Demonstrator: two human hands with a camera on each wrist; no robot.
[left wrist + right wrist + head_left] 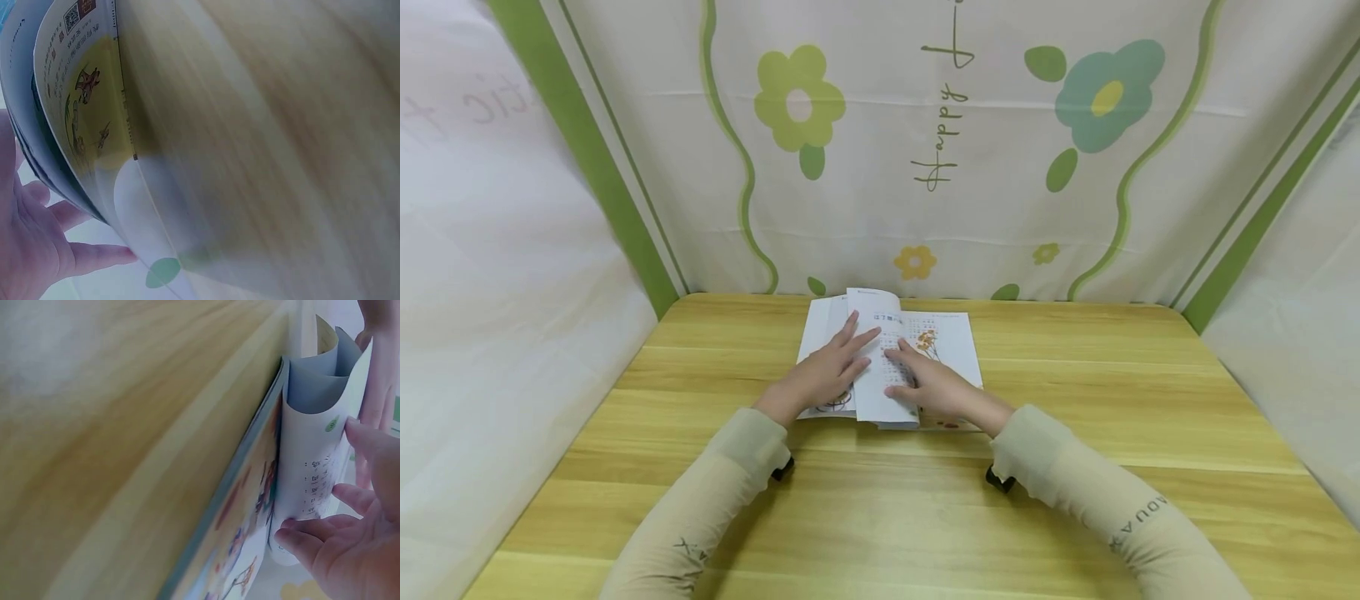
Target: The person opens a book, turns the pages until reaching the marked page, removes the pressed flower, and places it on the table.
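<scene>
An illustrated book (953, 350) lies open on the wooden table, its pages printed with text and drawings. One page (874, 404) stands lifted and curved over the middle of the book. My left hand (820, 375) rests across the left side with its fingers spread, touching that curved page. From the right, my right hand (934, 386) lays extended fingers against the same page near the spine. In the right wrist view the curled page (309, 447) bulges beside the right fingertips. Loose page edges (81, 119) arch above the left fingers in the left wrist view.
The wooden table (880, 517) stretches around the book on all sides. Behind it hangs a white cloth wall (865, 208) with flowers and lettering. Further cloth walls stand left and right. Black wrist mounts (1000, 479) sit beneath the sleeves.
</scene>
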